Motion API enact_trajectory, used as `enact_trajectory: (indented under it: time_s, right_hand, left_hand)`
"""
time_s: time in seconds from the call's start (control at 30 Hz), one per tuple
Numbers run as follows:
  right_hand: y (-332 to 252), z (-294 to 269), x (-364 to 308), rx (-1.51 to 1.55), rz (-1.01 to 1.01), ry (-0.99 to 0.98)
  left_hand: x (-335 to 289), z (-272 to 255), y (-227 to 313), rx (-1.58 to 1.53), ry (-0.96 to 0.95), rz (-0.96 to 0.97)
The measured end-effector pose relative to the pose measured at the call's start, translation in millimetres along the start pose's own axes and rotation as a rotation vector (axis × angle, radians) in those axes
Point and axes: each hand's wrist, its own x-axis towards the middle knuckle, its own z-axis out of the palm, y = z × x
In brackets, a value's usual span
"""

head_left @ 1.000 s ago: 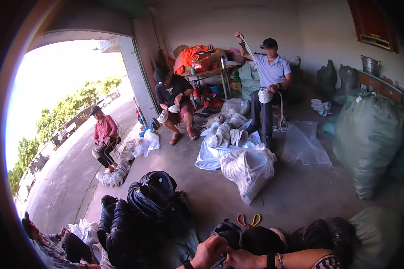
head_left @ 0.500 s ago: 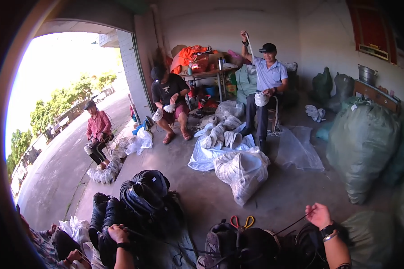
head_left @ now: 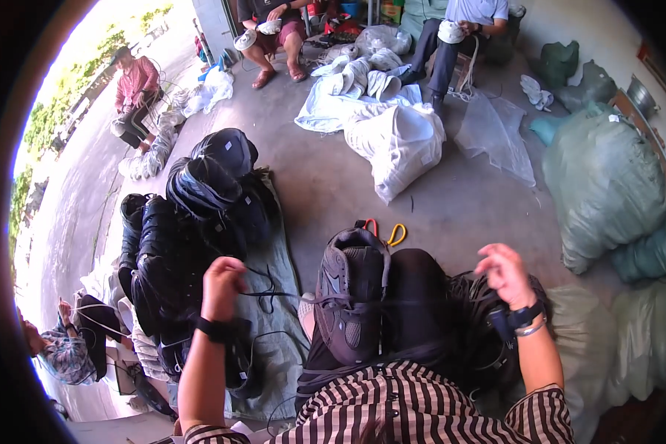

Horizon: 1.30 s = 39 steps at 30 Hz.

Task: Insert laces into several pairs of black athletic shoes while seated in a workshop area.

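Observation:
A dark grey sneaker rests on my lap, toe toward me, with black laces across its front. My left hand is raised to its left, fingers closed on a black shoelace stretched toward the shoe. To the right of the sneaker, my right hand hangs in the air, fingers partly bent and apart; no lace shows in it. Dark laces and shoe parts lie beside my right knee. Just beyond the sneaker are a red loop and a yellow loop, like scissor handles.
Black shoe parts are stacked at left on a pale sheet. A white sack stands ahead; big green sacks fill the right. Several people sit around, one close at left, others handling white bundles farther off.
My view has tilted down, showing my lap and the sneaker. My right hand pinched a taut lace before; now its fingers are apart. The far person's raised arm is out of view.

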Motion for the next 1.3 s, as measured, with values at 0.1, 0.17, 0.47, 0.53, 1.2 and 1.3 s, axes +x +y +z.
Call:
enact_trajectory:
  time_s: [0.1, 0.17, 0.47, 0.53, 1.2, 1.3]
  right_hand:
    - [1, 87, -25, -0.354, 0.089, -0.442]
    - [16, 121, -40, -0.494, 0.098, -0.655]
    - [66, 130, -71, -1.265, -0.46, -0.953]
    - [56, 125, -72, -1.062, -0.483, -0.816]
    - [38, 143, -10, -0.787, 0.036, -0.525]
    - [50, 134, 0, -0.878, -0.267, -0.579]
  left_hand:
    - [-51, 72, 10, 0.338, -0.349, 0.3]
    - [-87, 115, 41, 0.637, -0.477, 0.456]
    - [-88, 147, 15, 0.912, -0.355, 0.729]
    - [-85, 141, 22, 0.878, -0.389, 0.76]
    - [-82, 167, 28, 1.209, -0.555, 0.53]
    - [-80, 167, 36, 1.257, -0.668, 0.514]
